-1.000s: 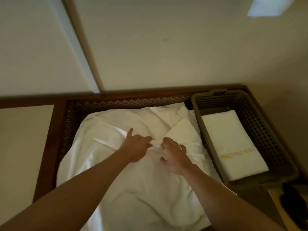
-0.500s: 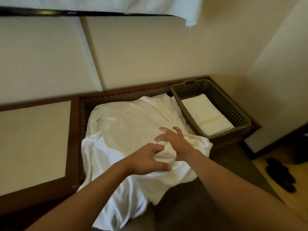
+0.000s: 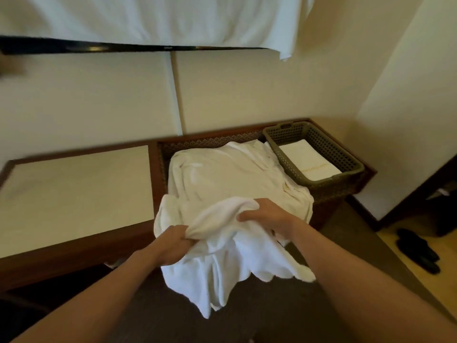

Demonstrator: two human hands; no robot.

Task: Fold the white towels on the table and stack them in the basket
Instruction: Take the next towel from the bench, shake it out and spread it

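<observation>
Head view shows my left hand and my right hand each clenched on a bunched edge of one white towel, lifted off the near side of the table; its loose end hangs toward the floor; more towels lie crumpled in a heap on the table behind it; the basket sits at the table's far right with one folded towel flat inside; I judge the job barely begun; this towel is not yet folded, and the heap waits.
</observation>
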